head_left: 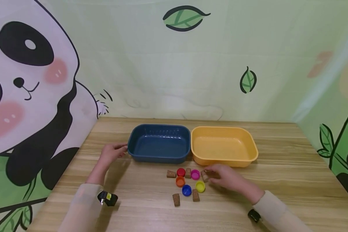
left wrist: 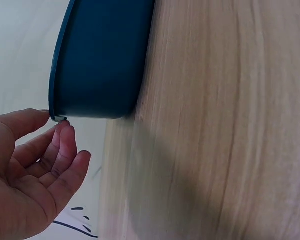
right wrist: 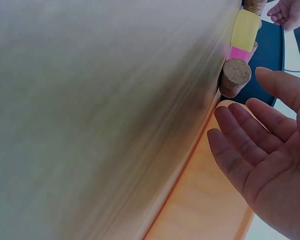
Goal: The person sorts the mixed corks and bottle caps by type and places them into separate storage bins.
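Observation:
At the left end of the dark blue plastic basin (head_left: 159, 159), my left hand (head_left: 112, 152) pinches the rim, thumb on one side and fingertips on the other in the left wrist view. My right hand (head_left: 224, 176) is in front of the yellow basin (head_left: 224, 162), its fingers spread around a cork stopper (head_left: 204, 176). The right wrist view shows a gap between that cork (right wrist: 235, 75) and the fingers, which are loosely bent and hold nothing. Left of this hand lie bottle caps: red (head_left: 181, 172), pink (head_left: 195, 174), orange (head_left: 180, 181), blue (head_left: 187, 190) and yellow (head_left: 200, 186).
More corks lie among the caps, one at the left (head_left: 171, 174), one behind (head_left: 188, 173), and two nearer the front, a cork (head_left: 176, 199) and another cork (head_left: 196, 195). Both basins stand side by side on the wooden table (head_left: 284, 167). Behind hangs a panda-print cloth (head_left: 127, 64).

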A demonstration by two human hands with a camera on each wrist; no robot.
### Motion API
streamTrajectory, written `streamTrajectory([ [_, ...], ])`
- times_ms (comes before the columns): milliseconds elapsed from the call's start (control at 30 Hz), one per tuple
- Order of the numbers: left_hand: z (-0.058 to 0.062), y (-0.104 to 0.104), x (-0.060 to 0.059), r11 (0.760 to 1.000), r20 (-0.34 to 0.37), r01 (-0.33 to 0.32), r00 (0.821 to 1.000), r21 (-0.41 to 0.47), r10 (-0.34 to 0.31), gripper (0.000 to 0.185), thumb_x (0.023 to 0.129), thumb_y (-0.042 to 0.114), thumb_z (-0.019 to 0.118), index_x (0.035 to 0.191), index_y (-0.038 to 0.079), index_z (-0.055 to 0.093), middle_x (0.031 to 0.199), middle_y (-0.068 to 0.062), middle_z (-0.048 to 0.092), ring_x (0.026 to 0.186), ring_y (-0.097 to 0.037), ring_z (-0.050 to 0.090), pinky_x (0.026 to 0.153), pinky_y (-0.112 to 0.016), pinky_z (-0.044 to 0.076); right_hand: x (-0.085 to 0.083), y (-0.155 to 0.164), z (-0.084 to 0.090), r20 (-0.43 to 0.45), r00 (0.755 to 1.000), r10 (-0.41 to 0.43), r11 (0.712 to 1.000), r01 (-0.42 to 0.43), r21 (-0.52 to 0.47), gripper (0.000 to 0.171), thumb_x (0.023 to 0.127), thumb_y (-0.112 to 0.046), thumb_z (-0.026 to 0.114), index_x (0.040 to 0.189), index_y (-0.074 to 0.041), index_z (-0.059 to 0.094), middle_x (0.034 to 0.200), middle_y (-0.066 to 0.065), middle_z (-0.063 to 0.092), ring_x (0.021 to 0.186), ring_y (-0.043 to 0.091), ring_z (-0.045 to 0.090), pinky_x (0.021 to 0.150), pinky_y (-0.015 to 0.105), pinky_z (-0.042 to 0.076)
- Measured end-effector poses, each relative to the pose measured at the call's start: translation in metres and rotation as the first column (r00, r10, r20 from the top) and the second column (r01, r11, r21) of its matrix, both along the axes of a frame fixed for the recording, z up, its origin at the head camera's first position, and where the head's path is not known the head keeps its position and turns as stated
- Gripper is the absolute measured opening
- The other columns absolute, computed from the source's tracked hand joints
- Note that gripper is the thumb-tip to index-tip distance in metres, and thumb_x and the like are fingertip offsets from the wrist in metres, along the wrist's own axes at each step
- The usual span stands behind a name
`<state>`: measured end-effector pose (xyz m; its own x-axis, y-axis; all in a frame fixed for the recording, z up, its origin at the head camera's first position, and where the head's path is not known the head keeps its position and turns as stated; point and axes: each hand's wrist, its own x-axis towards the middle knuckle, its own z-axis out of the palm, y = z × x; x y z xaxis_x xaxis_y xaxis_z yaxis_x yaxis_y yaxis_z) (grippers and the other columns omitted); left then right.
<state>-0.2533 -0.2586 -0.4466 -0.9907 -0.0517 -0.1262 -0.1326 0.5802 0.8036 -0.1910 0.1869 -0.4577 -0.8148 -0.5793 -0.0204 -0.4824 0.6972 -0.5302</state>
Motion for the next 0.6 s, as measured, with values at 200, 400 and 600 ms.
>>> streamTrajectory([
  [200, -0.0009, 0.0003, -0.0018, 0.998, 0.015, -0.002, 1.0, 0.062, 0.001, 0.039, 0.103, 0.016, 0.06, 0.132, -0.011, 0.062, 0.106, -0.021, 0.076, 0.076, -0.009, 0.067, 0.07, -0.018, 0.06, -0.0025, -0.0043, 0.0, 0.015, 1.0, 0.0, 0.999, 0.0, 0.038, 0.042, 0.094, -0.014, 0.072, 0.132, 0.003, 0.064, 0.132, 0.019, 0.069, 0.124, 0.036, 0.065, 0.107, 0.054, 0.054],
  [400, -0.0018, -0.0015, -0.0035, 0.986, 0.025, 0.01, 1.0, 0.167, -0.014, 0.041, 0.102, 0.011, 0.06, 0.132, -0.015, 0.058, 0.087, -0.006, 0.078, 0.068, -0.005, 0.065, 0.064, -0.016, 0.059, -0.0081, -0.0064, -0.0045, 0.005, 1.0, 0.015, 0.999, -0.016, 0.046, 0.04, 0.095, -0.014, 0.072, 0.131, 0.003, 0.065, 0.129, 0.017, 0.071, 0.122, 0.033, 0.067, 0.106, 0.052, 0.055],
  [600, -0.0011, -0.0016, -0.003, 0.978, 0.052, -0.001, 0.999, 0.208, -0.011, 0.042, 0.102, 0.011, 0.06, 0.134, -0.015, 0.057, 0.087, -0.001, 0.077, 0.069, -0.003, 0.065, 0.066, -0.016, 0.06, -0.01, -0.0097, -0.0046, -0.021, 0.999, 0.038, 0.998, -0.037, 0.052, 0.037, 0.096, -0.013, 0.071, 0.128, 0.003, 0.066, 0.125, 0.015, 0.072, 0.117, 0.031, 0.069, 0.103, 0.05, 0.056],
])
